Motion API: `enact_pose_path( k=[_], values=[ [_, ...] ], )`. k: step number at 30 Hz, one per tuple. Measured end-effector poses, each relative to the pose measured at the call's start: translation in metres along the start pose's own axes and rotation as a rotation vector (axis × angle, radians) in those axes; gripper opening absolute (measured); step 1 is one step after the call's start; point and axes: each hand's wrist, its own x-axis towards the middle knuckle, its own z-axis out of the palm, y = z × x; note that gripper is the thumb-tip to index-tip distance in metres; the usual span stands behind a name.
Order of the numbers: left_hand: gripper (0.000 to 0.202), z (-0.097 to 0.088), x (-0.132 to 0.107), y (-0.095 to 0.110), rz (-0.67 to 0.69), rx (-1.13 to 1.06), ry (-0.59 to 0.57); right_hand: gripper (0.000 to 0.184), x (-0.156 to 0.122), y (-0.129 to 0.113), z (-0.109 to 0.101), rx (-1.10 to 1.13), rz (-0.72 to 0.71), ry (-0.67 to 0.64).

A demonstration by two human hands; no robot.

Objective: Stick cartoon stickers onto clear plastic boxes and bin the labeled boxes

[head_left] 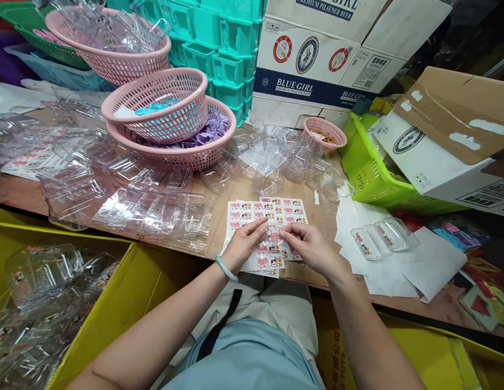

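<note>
A sheet of small pink cat stickers (272, 211) lies on the wooden table (16, 192) near its front edge. Over the sheet's lower part, my left hand (246, 244) and my right hand (308, 246) meet and together hold a small clear plastic box (275, 234) between their fingertips. A pale green bangle (226, 267) circles my left wrist. Whether a sticker is on the held box cannot be told.
Several clear plastic boxes (272, 157) lie beyond the sheet and spread at left (125, 200). Stacked pink baskets (170, 116) stand behind. Two stickered boxes (377, 238) rest on white paper at right. A green crate (369, 173), cardboard cartons and a yellow bin (125, 281) surround me.
</note>
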Motion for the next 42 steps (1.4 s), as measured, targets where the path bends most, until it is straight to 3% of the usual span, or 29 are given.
enact_pose_path(
  k=[9, 14, 21, 23, 28, 31, 34, 36, 39, 42],
  values=[
    [0.062, -0.001, 0.0, -0.001, 0.017, 0.017, -0.01, 0.034, 0.002, 0.001, 0.001, -0.111, -0.014, 0.028],
    [0.063, -0.003, 0.0, -0.005, 0.071, 0.121, -0.038, 0.03, 0.001, 0.003, 0.007, -0.219, -0.031, 0.107],
    [0.068, -0.002, 0.0, -0.009, 0.15, 0.234, -0.048, 0.023, -0.006, -0.001, 0.019, -0.371, 0.026, 0.302],
    [0.067, -0.001, 0.0, -0.01, 0.153, 0.234, -0.04, 0.02, -0.01, 0.005, 0.02, -0.29, 0.032, 0.381],
    [0.064, 0.002, -0.001, -0.012, 0.164, 0.258, 0.01, 0.043, -0.022, 0.029, 0.021, -0.023, 0.007, 0.492],
    [0.066, 0.004, -0.003, -0.012, 0.162, 0.27, 0.035, 0.039, -0.026, 0.04, 0.023, -0.175, -0.085, 0.599],
    [0.067, 0.006, -0.005, -0.012, 0.156, 0.254, 0.055, 0.039, -0.026, 0.049, 0.023, -0.317, -0.121, 0.816],
    [0.066, 0.01, -0.008, -0.01, 0.166, 0.254, 0.065, 0.056, -0.024, 0.052, 0.027, -0.206, -0.067, 0.892],
    [0.062, 0.021, -0.013, -0.008, 0.202, 0.271, 0.055, 0.08, -0.02, 0.055, 0.035, 0.162, 0.01, 0.754],
    [0.058, 0.031, -0.016, -0.007, 0.204, 0.26, 0.01, 0.062, -0.02, 0.059, 0.036, 0.465, 0.026, 0.607]
  ],
)
